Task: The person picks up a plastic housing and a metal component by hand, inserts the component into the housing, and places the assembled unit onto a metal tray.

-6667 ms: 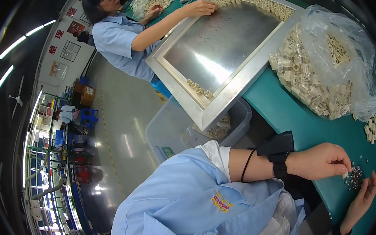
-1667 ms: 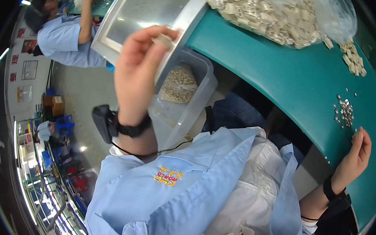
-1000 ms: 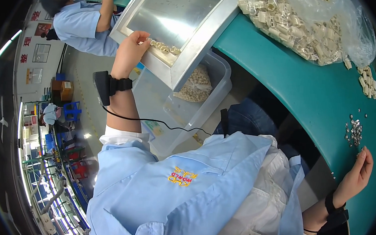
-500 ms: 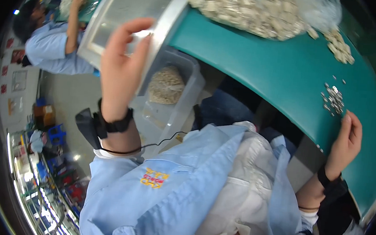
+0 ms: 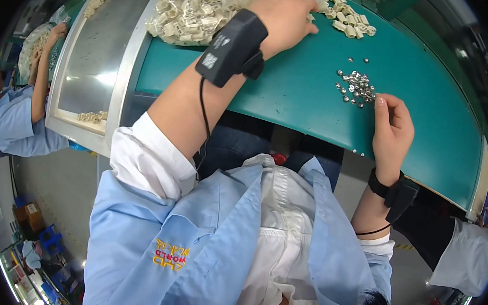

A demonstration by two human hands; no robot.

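My left hand (image 5: 285,23) reaches over the bag of cream plastic parts (image 5: 189,13) toward several loose cream plastic parts (image 5: 351,22) lying just beyond its fingertips. Its thumb and forefinger are apart, and nothing shows between them; the other fingers are partly hidden. At the near edge of a small heap of shiny metal pieces (image 5: 357,86) is my right hand (image 5: 393,133). Thumb and forefinger there are drawn together, touching the heap's edge; what they may hold is too small to make out. Each wrist wears a black strapped-on device.
Under it all lies a green tabletop (image 5: 294,93). A metal-framed tray (image 5: 129,80) with cream parts along its edges sits on the left. Two small bits lie at the table's front edge. A co-worker in a blue shirt (image 5: 15,114) works at far left; another person's sleeve (image 5: 468,256) shows at right.
My left hand has swung from above the metal-framed tray, right and away from me, to the loose cream parts. My right hand stays by the metal heap. The head view has shifted.
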